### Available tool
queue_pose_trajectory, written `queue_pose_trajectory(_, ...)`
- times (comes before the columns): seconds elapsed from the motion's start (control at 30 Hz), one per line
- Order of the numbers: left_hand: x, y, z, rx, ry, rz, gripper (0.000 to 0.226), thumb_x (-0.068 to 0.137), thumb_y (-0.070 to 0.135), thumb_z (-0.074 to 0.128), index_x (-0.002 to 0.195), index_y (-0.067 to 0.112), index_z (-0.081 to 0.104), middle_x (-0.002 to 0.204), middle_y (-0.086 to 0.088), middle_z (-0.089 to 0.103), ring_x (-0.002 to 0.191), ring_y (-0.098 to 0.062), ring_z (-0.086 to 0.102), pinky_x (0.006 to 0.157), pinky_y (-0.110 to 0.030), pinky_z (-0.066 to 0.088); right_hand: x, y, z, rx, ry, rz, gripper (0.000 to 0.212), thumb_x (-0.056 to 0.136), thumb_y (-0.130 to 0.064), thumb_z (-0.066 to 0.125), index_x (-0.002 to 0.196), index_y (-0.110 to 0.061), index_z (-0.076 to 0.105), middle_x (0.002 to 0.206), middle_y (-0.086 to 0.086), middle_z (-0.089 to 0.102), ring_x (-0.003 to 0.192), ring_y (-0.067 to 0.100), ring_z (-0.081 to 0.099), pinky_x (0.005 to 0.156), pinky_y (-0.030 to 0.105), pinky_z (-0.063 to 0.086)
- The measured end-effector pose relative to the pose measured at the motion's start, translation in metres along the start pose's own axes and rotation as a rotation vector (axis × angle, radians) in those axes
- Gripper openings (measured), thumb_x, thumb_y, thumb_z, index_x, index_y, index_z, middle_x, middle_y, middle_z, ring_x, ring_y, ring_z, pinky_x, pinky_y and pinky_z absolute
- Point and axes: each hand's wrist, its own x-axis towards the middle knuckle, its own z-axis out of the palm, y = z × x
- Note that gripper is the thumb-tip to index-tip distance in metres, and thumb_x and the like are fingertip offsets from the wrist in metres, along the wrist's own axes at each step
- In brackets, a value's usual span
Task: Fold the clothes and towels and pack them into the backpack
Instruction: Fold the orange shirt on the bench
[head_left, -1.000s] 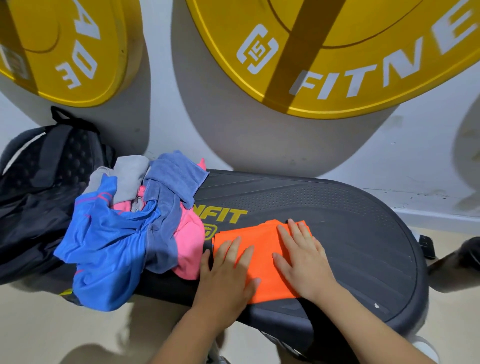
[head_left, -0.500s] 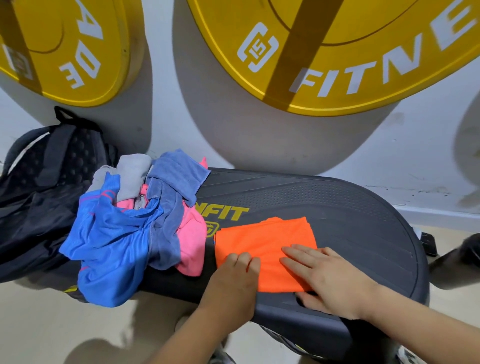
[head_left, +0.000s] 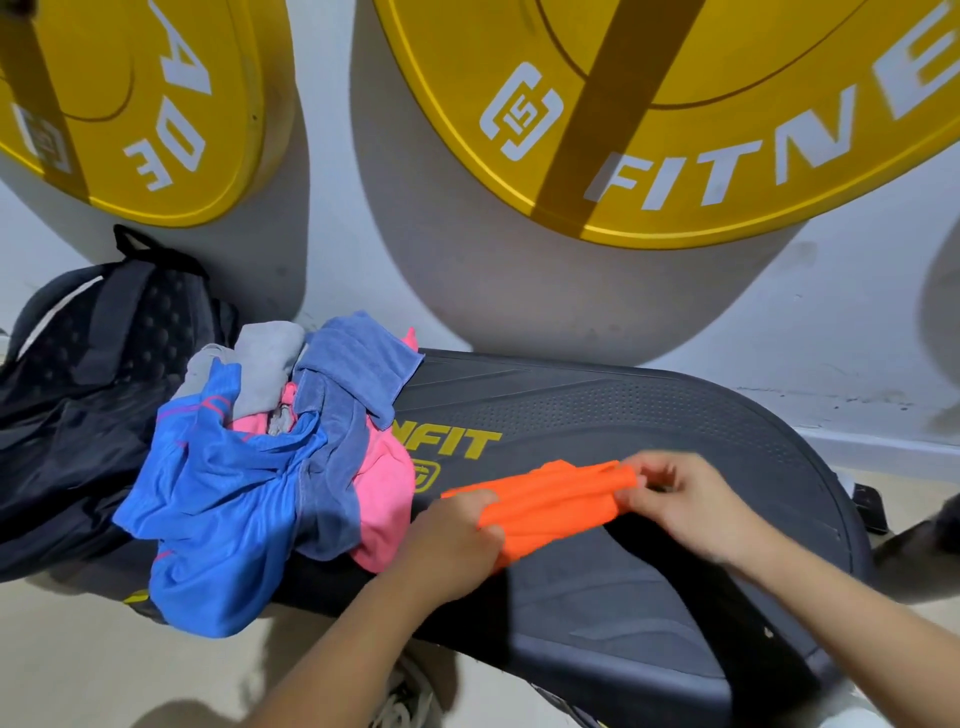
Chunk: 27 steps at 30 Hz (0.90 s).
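Note:
An orange cloth (head_left: 550, 506) is lifted off the dark step platform (head_left: 649, 426), bunched into ridges between my hands. My left hand (head_left: 457, 535) grips its near-left edge. Its far-right end is pinched by my right hand (head_left: 685, 499). To the left lies a loose pile of clothes: a bright blue garment (head_left: 208, 504), a dull blue towel (head_left: 353, 374), a pink piece (head_left: 384, 493) and a grey piece (head_left: 265, 364). A black backpack (head_left: 88, 374) lies against the wall at the far left, partly under the pile.
Two big yellow weight plates (head_left: 675, 114) lean on the white wall behind the platform. The beige floor (head_left: 78, 660) runs along the near side. A shoe (head_left: 410, 696) shows below my left forearm. A dark object (head_left: 919, 535) sits at the right edge.
The orange cloth lay flat under my pressing hands; now both hands have taken hold of it and raised it, so it hangs bunched between them.

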Motion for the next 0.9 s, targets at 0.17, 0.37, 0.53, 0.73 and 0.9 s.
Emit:
queue_pose_trajectory(0.17,-0.022,0.037,-0.009,-0.98,-0.003,-0.037,0.042,0.061,0.015,0.044,0.099,0.023,0.061,0.071,0.0,0.068,0.061,-0.012,0.058,0.056,-0.023,0.043,0.037,-0.074,-0.042,-0.329,0.144,-0.153,0.012,0.091,-0.022,0.064,0.08,-0.018,0.064,0.065,-0.011,0.062,0.063,0.007,0.054,0.064,0.029,0.044)
queue_pose_trajectory(0.37,-0.042,0.021,0.056,-0.888,0.284,-0.24,0.043,0.075,0.011,0.054,0.102,0.045,0.051,0.081,0.0,0.064,0.061,-0.014,0.055,0.06,-0.03,0.046,0.059,-0.07,0.024,-0.998,0.048,-0.139,0.038,0.09,-0.04,0.054,0.126,-0.026,0.054,0.126,0.003,0.054,0.121,0.025,0.049,0.09,0.04,0.043)
queue_pose_trajectory(0.53,-0.045,0.008,0.061,-0.528,0.205,-0.22,0.033,0.076,0.013,0.062,0.083,0.044,0.056,0.093,0.003,0.06,0.081,-0.007,0.057,0.076,-0.018,0.044,0.012,-0.03,0.065,-0.835,-0.111,-0.3,0.051,0.092,-0.036,0.041,0.141,-0.022,0.041,0.149,0.006,0.038,0.138,0.026,0.035,0.102,0.044,0.042)
queue_pose_trajectory(0.73,-0.046,0.001,0.06,-0.608,0.119,-0.333,0.03,0.062,0.026,0.051,0.077,0.045,0.068,0.085,0.003,0.064,0.081,-0.015,0.065,0.076,-0.04,0.057,-0.028,0.007,0.088,-0.902,-0.096,-0.228,0.046,0.096,-0.038,0.033,0.133,-0.024,0.055,0.145,0.002,0.047,0.134,0.023,0.045,0.103,0.044,0.044)
queue_pose_trajectory(0.9,-0.047,0.004,0.055,-0.826,0.13,-0.388,0.028,0.082,-0.001,0.058,0.092,0.02,0.074,0.087,-0.002,0.069,0.071,-0.009,0.064,0.059,-0.029,0.058,-0.039,-0.02,0.08,-0.704,-0.298,-0.044,0.086,0.077,-0.076,0.01,0.151,-0.033,0.023,0.161,-0.011,0.006,0.148,0.009,-0.003,0.119,0.036,0.0)
